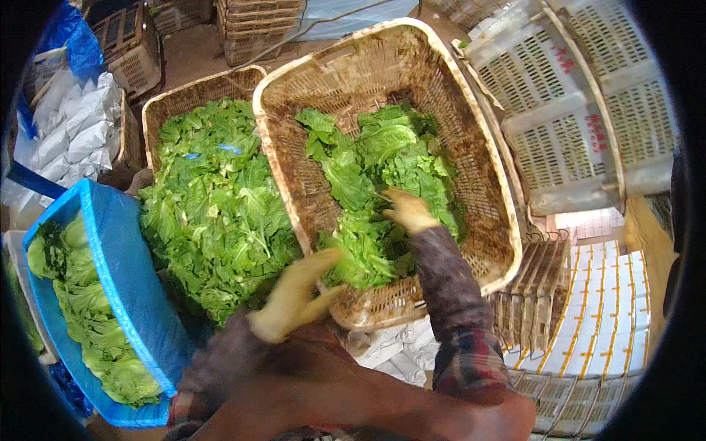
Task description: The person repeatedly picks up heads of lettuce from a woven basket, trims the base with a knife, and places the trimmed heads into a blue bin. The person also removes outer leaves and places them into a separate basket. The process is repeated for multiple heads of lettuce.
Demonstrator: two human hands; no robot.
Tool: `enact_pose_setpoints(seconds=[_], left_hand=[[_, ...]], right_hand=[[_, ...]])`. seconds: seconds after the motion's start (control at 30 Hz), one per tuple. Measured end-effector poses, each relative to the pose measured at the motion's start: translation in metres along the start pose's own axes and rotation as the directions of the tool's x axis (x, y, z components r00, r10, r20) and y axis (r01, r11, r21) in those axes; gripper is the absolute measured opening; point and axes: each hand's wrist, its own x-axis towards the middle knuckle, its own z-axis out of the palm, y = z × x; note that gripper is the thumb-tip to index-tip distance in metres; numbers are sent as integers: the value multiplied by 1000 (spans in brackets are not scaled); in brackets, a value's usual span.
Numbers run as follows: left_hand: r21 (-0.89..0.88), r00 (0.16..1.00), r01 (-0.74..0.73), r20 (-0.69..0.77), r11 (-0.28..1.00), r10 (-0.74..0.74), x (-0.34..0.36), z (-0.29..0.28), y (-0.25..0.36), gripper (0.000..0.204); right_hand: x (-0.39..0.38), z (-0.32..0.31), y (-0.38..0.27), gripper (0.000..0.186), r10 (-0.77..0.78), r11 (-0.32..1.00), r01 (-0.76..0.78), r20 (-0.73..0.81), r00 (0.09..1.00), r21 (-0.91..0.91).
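The right hand, in a pale yellow glove, reaches over the leafy greens inside a large tilted crate. Its fingers are bent toward the leaves, but whether they pinch anything cannot be told. The left hand, gloved alike and blurred, is near the crate's lower left rim with thumb and fingers spread apart. Both forearms wear dark sleeves, with plaid cloth showing further up.

The greens lie along the middle and lower part of the crate, leaving its stained, slatted far wall bare. Just to the left, a second crate is heaped with loose green leaves, two small blue pieces lying on top. Nearer the person, a blue-lined container holds more lettuce.

Farther out, white packages are piled at the upper left, and brown crates are stacked at the top. Pale slatted crates stand at the right, above white boxes with orange stripes.
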Motion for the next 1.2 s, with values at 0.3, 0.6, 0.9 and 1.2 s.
enact_pose_setpoints(seconds=[0.3,0.6,0.9,1.2], left_hand=[[647,415,231,610,726,-675,64,227,-110,86],[-967,781,183,34,178,-623,9,49,-34,53],[-824,915,94,-150,559,-374,7,-75,-47,51],[403,849,153,-521,902,89,-144,-156,23,63]], right_hand=[[55,124,26,19,-96,904,246,396,913,-348],[-38,-104,-39,32,-81,993,105,-319,944,57],[-91,-144,-167,35,285,90,8,-34,958,996],[-80,-139,-281,35,59,389,525,-590,806,757]])
